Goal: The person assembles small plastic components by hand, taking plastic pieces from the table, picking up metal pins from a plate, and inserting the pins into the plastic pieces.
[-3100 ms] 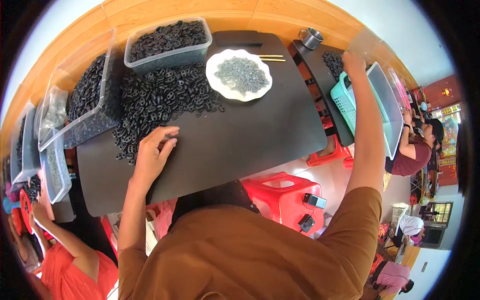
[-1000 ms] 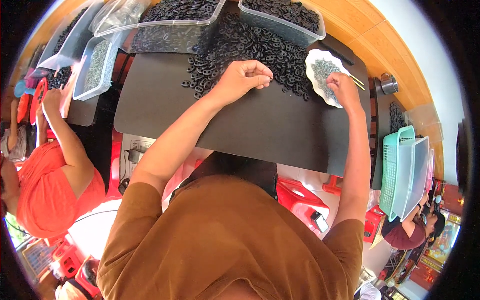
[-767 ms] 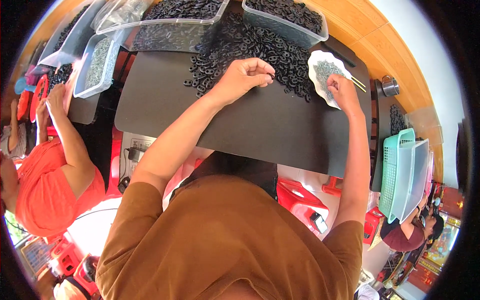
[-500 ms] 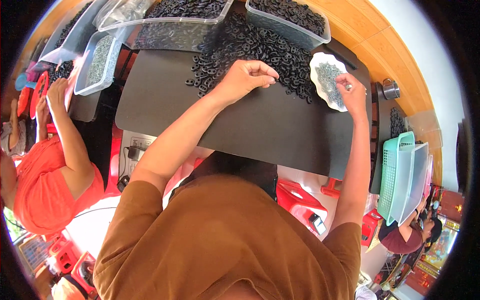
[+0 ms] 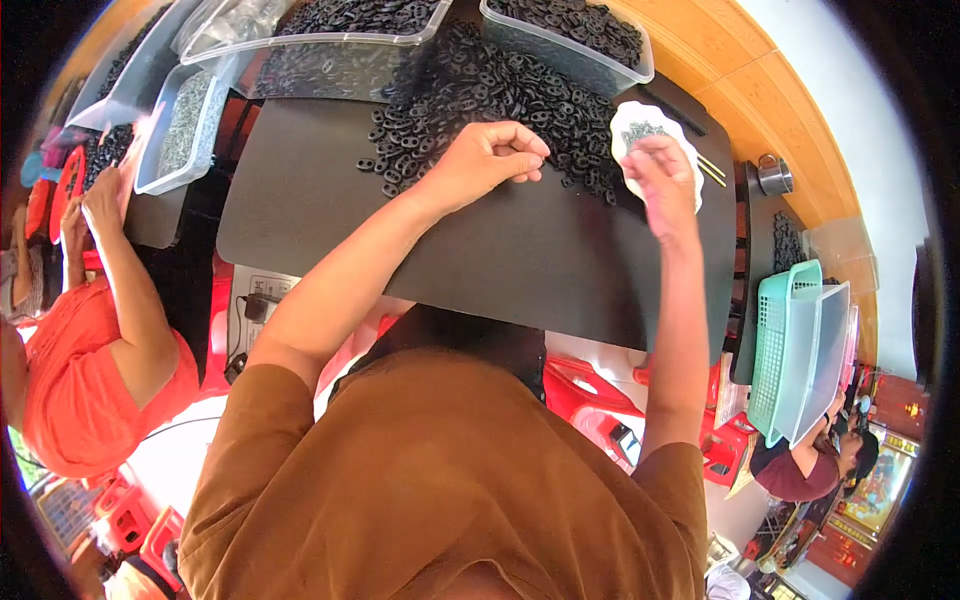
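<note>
My left hand (image 5: 482, 168) is held over the dark table, thumb and fingertips pinched together. What sits between them, if anything, is too small to make out. Just beyond it spreads a heap of small black oval pieces with holes (image 5: 480, 85). My right hand (image 5: 664, 185) is raised over a white scalloped plate (image 5: 622, 118), its fingers drawn together; any small thing in them cannot be made out. Small silvery metal pieces (image 5: 640, 131) lie on the plate, partly hidden by that hand.
Clear bins of black pieces (image 5: 568, 55) stand along the table's far side. A clear tub (image 5: 184, 125) of metal pieces is at left, near a person in a red shirt (image 5: 95, 370). At right are yellow rods (image 5: 712, 170), a metal cup (image 5: 774, 176) and a green basket (image 5: 768, 345).
My right hand has shifted left and up off the metal pieces, and its fingers have drawn inward. Yellow rods now show beside the plate. My left hand stays pinched, and the view has shifted slightly.
</note>
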`<control>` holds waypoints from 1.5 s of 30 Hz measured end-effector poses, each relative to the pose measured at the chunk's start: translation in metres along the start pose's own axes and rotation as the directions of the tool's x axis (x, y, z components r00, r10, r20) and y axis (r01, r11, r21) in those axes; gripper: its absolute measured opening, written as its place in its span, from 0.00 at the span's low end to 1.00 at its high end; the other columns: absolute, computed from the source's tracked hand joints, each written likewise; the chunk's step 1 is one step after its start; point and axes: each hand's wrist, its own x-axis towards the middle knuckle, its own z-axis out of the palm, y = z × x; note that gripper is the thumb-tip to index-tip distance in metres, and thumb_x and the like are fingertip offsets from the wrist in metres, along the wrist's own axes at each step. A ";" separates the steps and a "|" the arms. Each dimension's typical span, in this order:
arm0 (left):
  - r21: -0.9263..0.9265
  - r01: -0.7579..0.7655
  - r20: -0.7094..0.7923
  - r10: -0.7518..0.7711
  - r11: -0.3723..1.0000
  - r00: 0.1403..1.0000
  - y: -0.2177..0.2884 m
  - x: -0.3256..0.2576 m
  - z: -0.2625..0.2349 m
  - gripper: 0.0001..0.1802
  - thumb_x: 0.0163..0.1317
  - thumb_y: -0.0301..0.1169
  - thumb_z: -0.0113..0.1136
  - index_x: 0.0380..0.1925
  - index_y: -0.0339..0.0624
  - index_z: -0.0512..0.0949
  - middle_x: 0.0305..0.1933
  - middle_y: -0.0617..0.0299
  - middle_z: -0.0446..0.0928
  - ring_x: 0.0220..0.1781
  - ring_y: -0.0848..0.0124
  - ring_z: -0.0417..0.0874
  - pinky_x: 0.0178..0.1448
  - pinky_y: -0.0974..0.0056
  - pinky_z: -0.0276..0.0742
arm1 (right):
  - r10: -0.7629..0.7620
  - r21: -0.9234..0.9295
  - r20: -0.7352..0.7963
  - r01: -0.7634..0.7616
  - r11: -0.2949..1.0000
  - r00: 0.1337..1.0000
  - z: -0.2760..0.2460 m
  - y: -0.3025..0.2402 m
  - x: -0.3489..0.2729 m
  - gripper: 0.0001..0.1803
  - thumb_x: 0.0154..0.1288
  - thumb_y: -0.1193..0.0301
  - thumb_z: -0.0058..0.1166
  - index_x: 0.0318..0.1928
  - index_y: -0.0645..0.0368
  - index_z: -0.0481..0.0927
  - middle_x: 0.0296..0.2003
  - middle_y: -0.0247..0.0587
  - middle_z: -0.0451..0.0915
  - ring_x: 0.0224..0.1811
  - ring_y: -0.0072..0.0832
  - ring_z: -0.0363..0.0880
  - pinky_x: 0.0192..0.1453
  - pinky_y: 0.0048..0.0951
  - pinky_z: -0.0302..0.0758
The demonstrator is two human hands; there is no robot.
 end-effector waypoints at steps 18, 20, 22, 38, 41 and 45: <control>0.504 -0.219 0.016 0.245 0.836 0.969 0.003 -0.006 0.003 0.05 0.58 0.27 0.63 0.31 0.37 0.82 0.28 0.64 0.79 0.29 0.78 0.78 0.34 0.72 0.73 | -0.073 -0.052 0.167 0.083 0.995 0.983 0.086 0.011 -0.021 0.05 0.59 0.81 0.59 0.35 0.61 0.77 0.31 0.30 0.79 0.35 0.16 0.76 0.40 0.17 0.72; 0.370 -0.132 0.011 0.138 0.920 0.990 0.000 -0.005 0.006 0.05 0.60 0.28 0.63 0.32 0.37 0.82 0.30 0.63 0.80 0.30 0.78 0.80 0.34 0.71 0.75 | -0.161 -0.287 0.228 0.224 0.931 0.960 0.080 0.006 -0.023 0.04 0.59 0.82 0.58 0.34 0.62 0.77 0.31 0.30 0.78 0.37 0.17 0.76 0.43 0.18 0.72; 0.231 -0.035 0.022 0.031 0.972 0.999 0.000 -0.004 0.005 0.07 0.61 0.30 0.62 0.32 0.37 0.82 0.31 0.62 0.81 0.31 0.77 0.81 0.35 0.71 0.77 | -0.212 -0.345 0.258 0.295 0.891 0.942 0.081 -0.002 -0.024 0.04 0.59 0.82 0.58 0.34 0.63 0.77 0.32 0.30 0.78 0.36 0.17 0.76 0.43 0.18 0.72; -0.202 0.191 0.211 -0.148 0.961 0.966 0.008 -0.005 0.001 0.09 0.64 0.35 0.60 0.35 0.40 0.81 0.34 0.66 0.79 0.33 0.79 0.80 0.40 0.74 0.77 | 0.007 0.167 0.234 -0.047 0.985 0.972 0.087 0.005 -0.021 0.03 0.64 0.79 0.53 0.36 0.58 0.74 0.36 0.32 0.77 0.37 0.18 0.76 0.41 0.21 0.73; 0.059 0.056 0.093 -0.062 0.997 0.994 0.009 -0.006 0.003 0.09 0.65 0.34 0.59 0.34 0.40 0.81 0.33 0.67 0.79 0.33 0.79 0.79 0.41 0.74 0.76 | -0.034 0.005 0.133 0.034 0.999 0.991 0.098 0.002 -0.025 0.02 0.65 0.77 0.53 0.37 0.57 0.74 0.35 0.31 0.76 0.38 0.18 0.75 0.42 0.21 0.73; -0.028 0.031 0.048 -0.030 0.999 0.998 0.009 -0.004 -0.002 0.09 0.65 0.35 0.59 0.35 0.42 0.81 0.33 0.68 0.79 0.33 0.80 0.78 0.41 0.74 0.76 | 0.031 0.226 0.122 -0.059 0.972 0.992 0.104 0.000 -0.024 0.02 0.65 0.78 0.54 0.36 0.58 0.75 0.34 0.29 0.75 0.37 0.16 0.74 0.41 0.19 0.72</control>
